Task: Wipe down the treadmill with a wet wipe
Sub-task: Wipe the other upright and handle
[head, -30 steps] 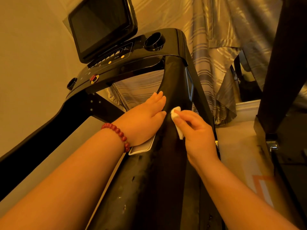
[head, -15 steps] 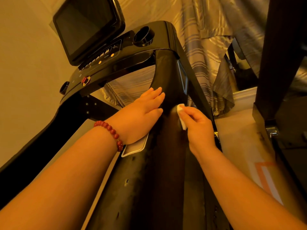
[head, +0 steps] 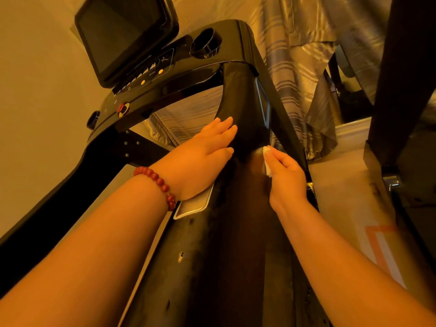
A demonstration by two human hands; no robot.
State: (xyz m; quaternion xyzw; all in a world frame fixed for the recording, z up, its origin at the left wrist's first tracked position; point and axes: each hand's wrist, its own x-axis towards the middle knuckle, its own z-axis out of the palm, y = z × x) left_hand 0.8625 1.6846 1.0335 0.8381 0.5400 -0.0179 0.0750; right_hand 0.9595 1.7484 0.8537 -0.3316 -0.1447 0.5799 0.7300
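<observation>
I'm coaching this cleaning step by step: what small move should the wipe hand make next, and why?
Probably draw the wet wipe down the handrail: the right hand pinches it against the rail, which looks dull and speckled below the hands, glossy above.

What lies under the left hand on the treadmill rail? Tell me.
The left hand lies flat on the black handrail. A pale plate pokes out beneath the heel of the hand; the rest of that plate is hidden by the palm.

head cam | fwd+down along treadmill (head: 238,244) rail to console (head: 151,74) | near | 1 view
</observation>
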